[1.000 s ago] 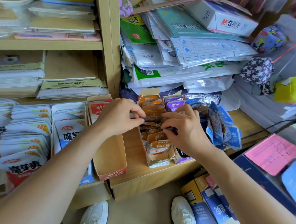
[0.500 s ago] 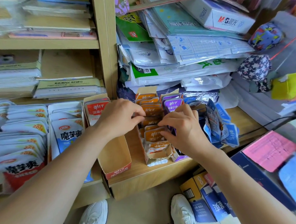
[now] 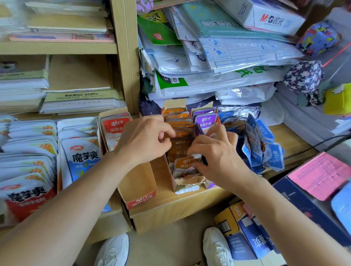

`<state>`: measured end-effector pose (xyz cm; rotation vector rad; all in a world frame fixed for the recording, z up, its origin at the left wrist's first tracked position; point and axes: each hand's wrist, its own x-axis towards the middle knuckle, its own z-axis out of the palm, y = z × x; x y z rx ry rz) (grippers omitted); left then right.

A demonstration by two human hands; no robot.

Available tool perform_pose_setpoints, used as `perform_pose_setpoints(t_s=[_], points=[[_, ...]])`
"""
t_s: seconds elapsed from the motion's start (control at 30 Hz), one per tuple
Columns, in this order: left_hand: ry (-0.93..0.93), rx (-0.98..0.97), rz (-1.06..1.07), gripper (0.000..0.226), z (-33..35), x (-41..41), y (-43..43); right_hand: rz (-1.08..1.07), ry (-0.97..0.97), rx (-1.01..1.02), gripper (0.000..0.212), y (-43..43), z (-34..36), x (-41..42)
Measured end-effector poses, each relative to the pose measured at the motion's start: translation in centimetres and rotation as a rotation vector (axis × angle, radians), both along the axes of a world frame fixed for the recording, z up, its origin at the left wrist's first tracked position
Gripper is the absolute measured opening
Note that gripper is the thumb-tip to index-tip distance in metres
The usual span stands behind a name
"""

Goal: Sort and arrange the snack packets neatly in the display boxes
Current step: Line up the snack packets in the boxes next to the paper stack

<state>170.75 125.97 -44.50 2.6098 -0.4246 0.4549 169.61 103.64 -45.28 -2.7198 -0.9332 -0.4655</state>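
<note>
Stacks of paper (image 3: 13,87) lie on a wooden shelf (image 3: 48,48), a white box (image 3: 266,14) sits on a messy pile of wrapped sheets (image 3: 237,53), pink paper (image 3: 321,177) lies on a blue box (image 3: 298,203), and white shoes (image 3: 112,258) stand on the floor (image 3: 167,246).

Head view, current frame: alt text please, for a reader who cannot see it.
A person's left hand and right hand pinch orange snack packets standing in a display box on a wooden shelf. A mostly empty red box stands on its left, purple packets on its right, with blue packets heaped loose beyond.
</note>
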Motion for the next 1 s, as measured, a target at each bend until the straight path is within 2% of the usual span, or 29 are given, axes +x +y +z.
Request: perform_pose_setpoints(t_s=[0.2, 0.33, 0.5, 0.63, 0.73, 0.83, 1.0], points=[[0.045, 0.074, 0.021, 0.022, 0.0, -0.8, 0.0, 0.018, 0.062, -0.025, 0.02, -0.7, 0.7, -0.8], [0.138, 0.104, -0.024, 0.013, 0.0, -1.4, 0.2, -0.043, 0.094, -0.059, 0.018, -0.8, 0.9, -1.0], [0.23, 0.028, -0.06, 0.006, -0.3, -2.5, 0.2, 0.007, 0.103, -0.008, 0.017, -1.0, 0.7, -0.9], [0.275, -0.06, -0.04, 0.023, -0.5, -2.6, 0.2, 0.014, 0.066, -0.002, 0.019, -1.1, 0.3, -1.1], [0.194, 0.019, -0.053, 0.038, -0.7, -2.5, -0.5, 0.034, 0.073, 0.012, 0.018, -1.1, 0.2, -1.1], [0.116, 0.083, -0.008, 0.025, -0.9, -2.1, -0.9, 0.022, 0.064, 0.006, 0.016, -1.1, 0.3, -1.2], [-0.088, -0.011, 0.022, 0.012, -0.8, -2.0, -1.2, -0.012, -0.012, 0.048, 0.023, -1.2, 0.2, -1.2]])
